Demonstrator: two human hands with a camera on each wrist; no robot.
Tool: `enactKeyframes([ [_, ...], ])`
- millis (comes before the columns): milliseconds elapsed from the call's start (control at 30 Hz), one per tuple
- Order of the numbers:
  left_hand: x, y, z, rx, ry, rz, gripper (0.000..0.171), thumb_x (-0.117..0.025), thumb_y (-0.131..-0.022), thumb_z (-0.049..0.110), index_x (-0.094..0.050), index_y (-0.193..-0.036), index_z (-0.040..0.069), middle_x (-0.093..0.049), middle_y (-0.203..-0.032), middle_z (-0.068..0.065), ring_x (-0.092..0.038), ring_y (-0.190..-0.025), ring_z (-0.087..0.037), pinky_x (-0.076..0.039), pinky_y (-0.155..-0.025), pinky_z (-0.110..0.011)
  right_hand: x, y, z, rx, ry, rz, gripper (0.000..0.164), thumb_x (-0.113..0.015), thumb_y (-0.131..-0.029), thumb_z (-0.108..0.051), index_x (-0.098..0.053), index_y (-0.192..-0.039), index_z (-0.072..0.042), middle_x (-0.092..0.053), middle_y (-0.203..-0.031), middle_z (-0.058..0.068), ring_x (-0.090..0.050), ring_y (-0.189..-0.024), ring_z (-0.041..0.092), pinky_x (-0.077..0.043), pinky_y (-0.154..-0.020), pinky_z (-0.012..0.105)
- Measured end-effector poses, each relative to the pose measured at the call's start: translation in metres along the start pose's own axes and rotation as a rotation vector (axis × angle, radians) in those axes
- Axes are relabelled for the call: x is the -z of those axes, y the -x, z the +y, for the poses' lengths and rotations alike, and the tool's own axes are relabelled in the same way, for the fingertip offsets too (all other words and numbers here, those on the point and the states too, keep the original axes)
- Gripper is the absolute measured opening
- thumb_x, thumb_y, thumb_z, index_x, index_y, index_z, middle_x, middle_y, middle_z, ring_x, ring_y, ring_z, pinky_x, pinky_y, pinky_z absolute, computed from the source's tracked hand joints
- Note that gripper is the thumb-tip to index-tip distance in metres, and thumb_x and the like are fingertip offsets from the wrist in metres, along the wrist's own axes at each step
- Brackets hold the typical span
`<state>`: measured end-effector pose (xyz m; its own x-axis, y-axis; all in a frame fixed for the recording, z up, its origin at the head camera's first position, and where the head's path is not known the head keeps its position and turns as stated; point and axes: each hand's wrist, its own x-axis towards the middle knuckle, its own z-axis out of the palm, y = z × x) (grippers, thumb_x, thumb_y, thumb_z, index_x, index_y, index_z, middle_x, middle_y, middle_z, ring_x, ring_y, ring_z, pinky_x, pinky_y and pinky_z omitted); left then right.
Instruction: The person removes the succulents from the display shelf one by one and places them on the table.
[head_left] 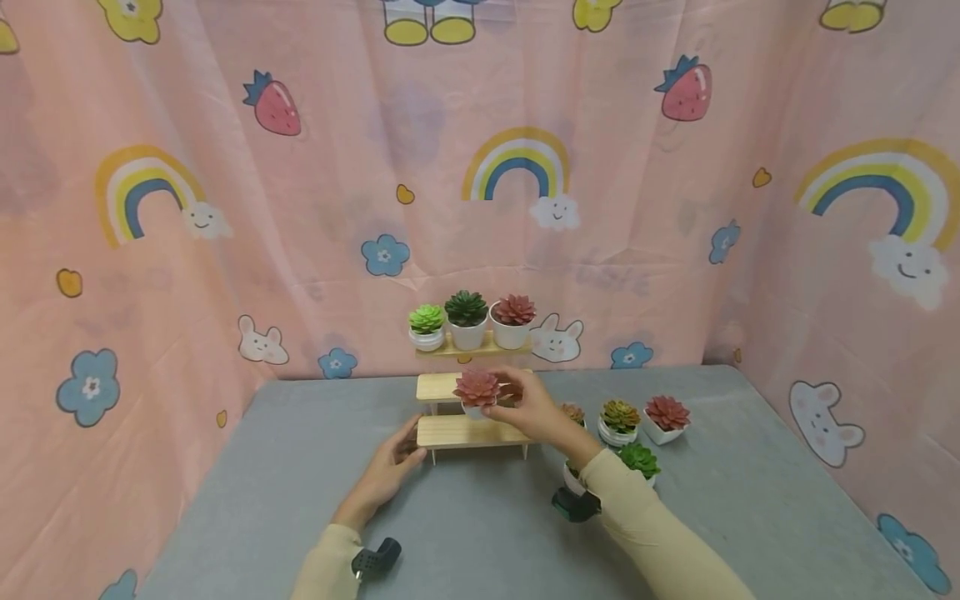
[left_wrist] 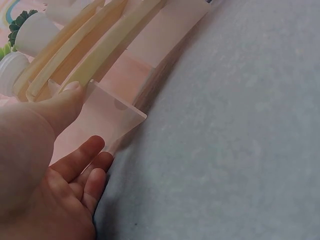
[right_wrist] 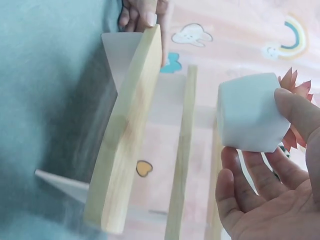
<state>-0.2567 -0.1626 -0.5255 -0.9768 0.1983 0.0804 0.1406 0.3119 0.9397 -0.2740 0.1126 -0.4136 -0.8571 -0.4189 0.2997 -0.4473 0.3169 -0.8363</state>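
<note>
A tiered display stand with pale wooden boards point(head_left: 468, 431) and clear side panels point(left_wrist: 107, 107) stands on the table. My right hand point(head_left: 528, 408) holds a potted succulent point(head_left: 477, 388) with dusty-red leaves above the lowest board. Its white angular pot point(right_wrist: 252, 112) lies between thumb and fingers in the right wrist view. At the stand's left end, my left hand point(head_left: 390, 467) holds the lowest board's end, thumb on its edge and a finger behind. Three potted succulents, light green point(head_left: 427, 327), dark green point(head_left: 467, 321) and red point(head_left: 513, 320), sit on the top board.
Right of the stand, several more potted succulents are on the grey table point(head_left: 750, 500), among them a red one point(head_left: 667, 418), a yellow-green one point(head_left: 619, 422) and a green one point(head_left: 639, 460). My right forearm partly covers this group. A pink patterned curtain point(head_left: 337, 208) hangs behind the table.
</note>
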Motion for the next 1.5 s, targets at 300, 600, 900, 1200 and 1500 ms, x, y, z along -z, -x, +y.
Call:
enactKeyframes([
  [300,-0.001,-0.001,-0.007,0.009,-0.016,-0.021,0.066,-0.063,-0.101,0.021,-0.033,-0.159,0.014,-0.056,-0.146,-0.015,-0.056,-0.130,-0.032,-0.044,-0.108,-0.054,0.024,0.043,0.009,-0.026,0.029,0.041,0.053,-0.074,-0.093,-0.017,-0.055,-0.141,-0.006,-0.065,-0.132,0.016,-0.065,-0.110,0.025,-0.055,-0.092,0.042],
  [600,0.001,-0.001,-0.002,-0.008,0.004,-0.016,0.065,-0.063,-0.101,0.021,-0.034,-0.159,0.012,-0.056,-0.146,-0.014,-0.056,-0.130,-0.031,-0.044,-0.107,-0.052,0.048,0.077,0.016,-0.024,0.027,0.070,0.051,-0.072,-0.094,-0.015,-0.054,-0.141,-0.004,-0.066,-0.129,0.018,-0.065,-0.108,0.007,-0.056,-0.091,0.038],
  [900,0.000,-0.001,-0.003,0.006,-0.019,-0.016,0.065,-0.061,-0.102,0.021,-0.033,-0.159,0.012,-0.055,-0.148,-0.014,-0.056,-0.130,-0.031,-0.045,-0.106,-0.051,0.075,0.106,0.023,-0.054,0.127,0.151,0.049,-0.071,-0.094,-0.012,-0.055,-0.140,-0.001,-0.065,-0.128,0.018,-0.057,-0.108,-0.010,-0.055,-0.092,0.030],
  [1200,0.000,-0.002,-0.002,0.015,-0.025,-0.025,0.065,-0.059,-0.102,0.019,-0.030,-0.160,0.012,-0.055,-0.147,-0.014,-0.054,-0.132,-0.032,-0.041,-0.111,-0.056,0.106,0.129,0.038,-0.082,0.138,0.212,0.050,-0.069,-0.095,-0.010,-0.053,-0.141,0.000,-0.065,-0.119,-0.006,-0.060,-0.103,-0.009,-0.054,-0.086,0.021],
  [1500,0.001,-0.001,-0.004,-0.008,-0.042,-0.035,0.066,-0.059,-0.103,0.019,-0.029,-0.160,0.011,-0.054,-0.147,-0.016,-0.055,-0.132,-0.034,-0.042,-0.110,-0.058,0.138,0.147,0.052,-0.077,0.036,0.194,0.051,-0.063,-0.097,-0.001,-0.043,-0.143,0.011,-0.062,-0.115,-0.026,-0.062,-0.102,-0.007,-0.054,-0.081,0.015],
])
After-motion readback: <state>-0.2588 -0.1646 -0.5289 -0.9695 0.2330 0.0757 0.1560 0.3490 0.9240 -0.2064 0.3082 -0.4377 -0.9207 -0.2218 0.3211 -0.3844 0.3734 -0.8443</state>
